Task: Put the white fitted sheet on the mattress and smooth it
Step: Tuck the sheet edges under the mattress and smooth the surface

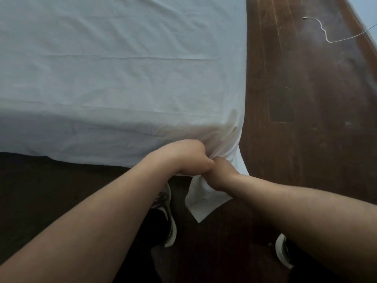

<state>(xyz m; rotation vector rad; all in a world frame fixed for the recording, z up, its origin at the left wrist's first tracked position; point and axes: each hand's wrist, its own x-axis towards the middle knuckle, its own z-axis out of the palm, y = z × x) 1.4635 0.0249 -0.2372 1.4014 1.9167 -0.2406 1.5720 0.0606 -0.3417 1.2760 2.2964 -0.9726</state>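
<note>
The white fitted sheet (122, 68) lies spread over the mattress, filling the upper left of the view, with light creases across its top. At the near right corner of the bed the fabric bunches and a loose flap (204, 201) hangs down toward the floor. My left hand (189, 158) grips the bunched sheet at that corner, fingers curled into the cloth. My right hand (221, 172) presses against the left one and grips the same bunch just below it. The mattress itself is hidden under the sheet.
A dark wooden floor (306, 99) runs along the right side of the bed. A thin white cable (324, 33) lies on it at the upper right. My two shoes (168, 217) stand on the floor below my arms.
</note>
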